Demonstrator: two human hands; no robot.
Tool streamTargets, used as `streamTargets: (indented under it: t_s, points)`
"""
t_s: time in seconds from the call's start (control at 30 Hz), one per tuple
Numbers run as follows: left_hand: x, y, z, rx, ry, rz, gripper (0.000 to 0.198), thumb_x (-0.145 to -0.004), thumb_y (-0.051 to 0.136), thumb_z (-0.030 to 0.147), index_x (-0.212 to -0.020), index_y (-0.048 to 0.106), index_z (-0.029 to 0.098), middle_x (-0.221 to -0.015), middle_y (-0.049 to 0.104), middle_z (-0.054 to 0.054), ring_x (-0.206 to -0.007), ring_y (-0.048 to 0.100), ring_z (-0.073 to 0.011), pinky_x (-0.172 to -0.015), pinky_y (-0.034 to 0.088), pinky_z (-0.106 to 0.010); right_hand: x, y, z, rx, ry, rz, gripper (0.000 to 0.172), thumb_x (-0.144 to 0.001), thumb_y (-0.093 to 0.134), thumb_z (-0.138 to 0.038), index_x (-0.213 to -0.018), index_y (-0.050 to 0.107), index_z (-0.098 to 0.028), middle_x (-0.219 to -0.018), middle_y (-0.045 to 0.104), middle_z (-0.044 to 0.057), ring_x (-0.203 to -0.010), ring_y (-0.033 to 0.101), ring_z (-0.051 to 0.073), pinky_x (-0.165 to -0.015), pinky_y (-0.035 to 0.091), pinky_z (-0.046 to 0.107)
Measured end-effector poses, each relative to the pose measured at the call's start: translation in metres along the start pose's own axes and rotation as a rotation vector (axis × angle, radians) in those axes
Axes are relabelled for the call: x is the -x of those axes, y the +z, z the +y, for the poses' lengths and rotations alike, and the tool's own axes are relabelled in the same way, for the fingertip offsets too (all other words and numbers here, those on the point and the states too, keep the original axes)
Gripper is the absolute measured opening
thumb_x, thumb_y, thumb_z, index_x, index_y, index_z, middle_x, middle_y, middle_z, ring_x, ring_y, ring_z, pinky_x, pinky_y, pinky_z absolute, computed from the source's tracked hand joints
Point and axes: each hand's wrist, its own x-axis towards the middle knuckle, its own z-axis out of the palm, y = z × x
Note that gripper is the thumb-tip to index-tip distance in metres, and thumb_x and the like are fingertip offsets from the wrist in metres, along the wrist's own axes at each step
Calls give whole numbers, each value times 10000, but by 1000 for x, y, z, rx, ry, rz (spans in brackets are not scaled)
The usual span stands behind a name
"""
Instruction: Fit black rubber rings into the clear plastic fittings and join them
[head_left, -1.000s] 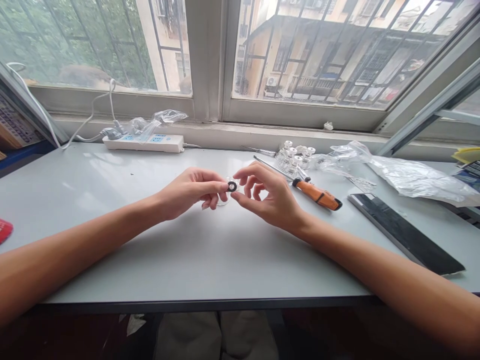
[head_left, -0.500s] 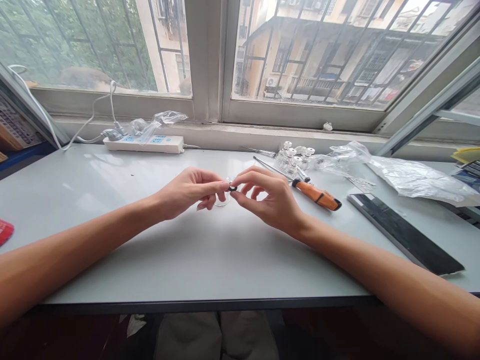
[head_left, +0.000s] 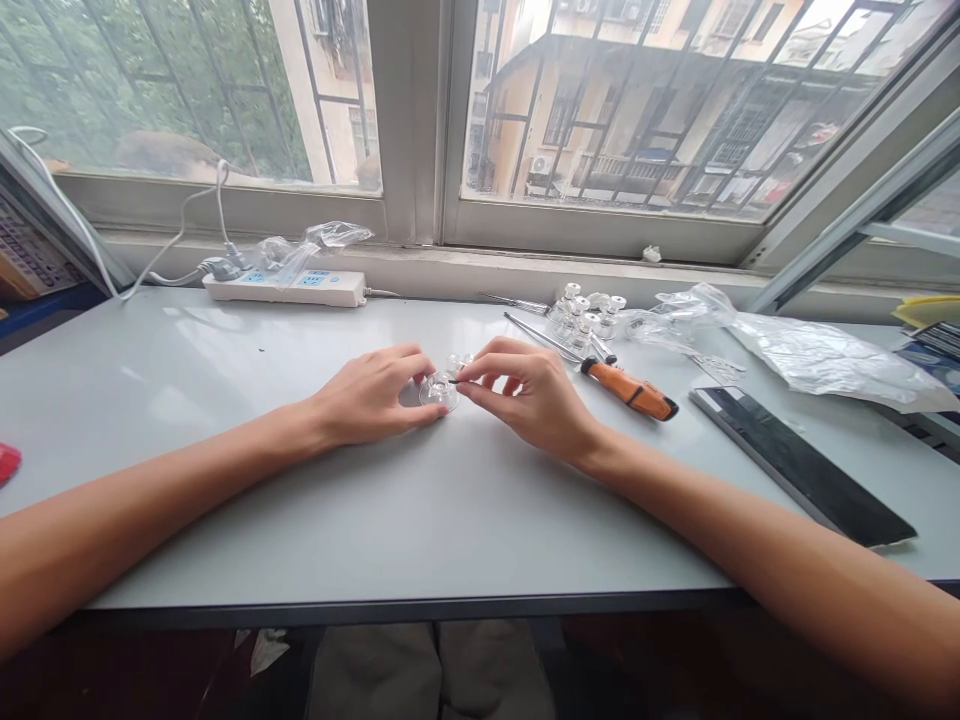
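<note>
A clear suction cup (head_left: 439,394) with a wide round base rests on the desk. Thumb and fingers of my left hand (head_left: 375,395) close around its base from the left. My right hand (head_left: 529,395) pinches a small black ring (head_left: 455,381), seen nearly edge-on, between thumb and fingertips just right of the cup's top. Another clear piece (head_left: 459,361) stands right behind, partly covered by my right fingers.
Several clear suction cups (head_left: 579,318) stand at the back, near a screwdriver with an orange handle (head_left: 630,388). A phone-like black slab (head_left: 802,465) and plastic bags (head_left: 840,355) lie to the right. A white power strip (head_left: 289,288) is at the back left.
My left hand has let go of the black ring and lowered onto the clear suction cup. My right hand keeps the ring and has moved slightly down, close to the cup's top.
</note>
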Motion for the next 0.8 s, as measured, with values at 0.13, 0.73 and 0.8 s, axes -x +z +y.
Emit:
streamTargets:
  t_s: [0.13, 0.73, 0.8]
  points:
    - [1, 1, 1, 14, 46, -18, 431, -876, 533, 586, -954, 651, 179, -984, 625, -65, -779, 582, -200, -664, 413, -298, 1, 1, 0, 50, -53, -25, 101, -890, 668, -178, -884, 766, -200, -855, 662, 14, -668, 602, 99, -586, 464, 222]
    - [1, 6, 2, 24, 75, -12, 331, -880, 526, 488, -917, 625, 174, -944, 602, -50, -768, 569, -191, -656, 395, -299, 3, 0, -4, 356, -132, -166, 157, -923, 650, -264, -1019, 768, -224, -936, 648, 24, -656, 528, 100, -611, 359, 250]
    - [2, 6, 2, 17, 70, -4, 330, -881, 518, 490, -903, 615, 175, -934, 597, -45, -764, 566, -189, -654, 393, -299, 2, -1, -7, 405, -159, -191, 166, -944, 627, -290, -1016, 759, -220, -931, 638, 23, -663, 520, 101, -593, 337, 248]
